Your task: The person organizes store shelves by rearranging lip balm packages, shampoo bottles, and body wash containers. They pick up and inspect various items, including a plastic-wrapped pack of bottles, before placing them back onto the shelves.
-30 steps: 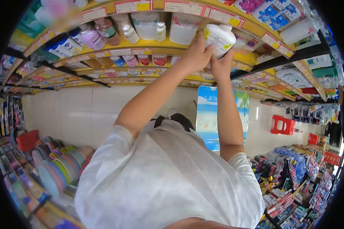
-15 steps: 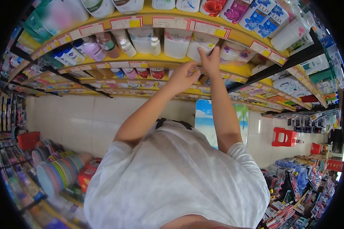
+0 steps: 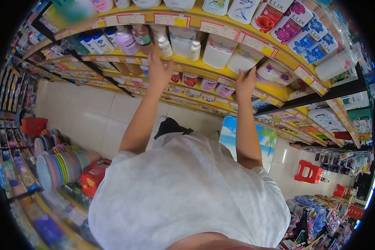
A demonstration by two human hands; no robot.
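My left hand (image 3: 159,73) is open at the edge of the yellow shelf (image 3: 206,68), fingers spread and pointing up. Its fingertips overlap the base of a pink-brown bottle (image 3: 143,37), and a small white bottle (image 3: 165,48) stands just to their right. Further right my right hand (image 3: 246,85), thumb and index finger apart, has its fingertips at the lower edge of a large white bottle (image 3: 241,60). A similar white bottle with a floral print (image 3: 218,52) stands left of that one. A purple bottle (image 3: 127,43) is left of my left hand.
Above runs another shelf with price labels and LUX bottles (image 3: 291,23). Lower shelves hold jars (image 3: 190,79). On the floor are a beach-picture board (image 3: 227,135) near my right arm, a red stool (image 3: 308,172) at right, and stacked basins (image 3: 62,168) behind left.
My hands, close together before, are now apart: the left has moved left to the smaller bottles, the right stays by the large white bottle. The view has turned slightly.
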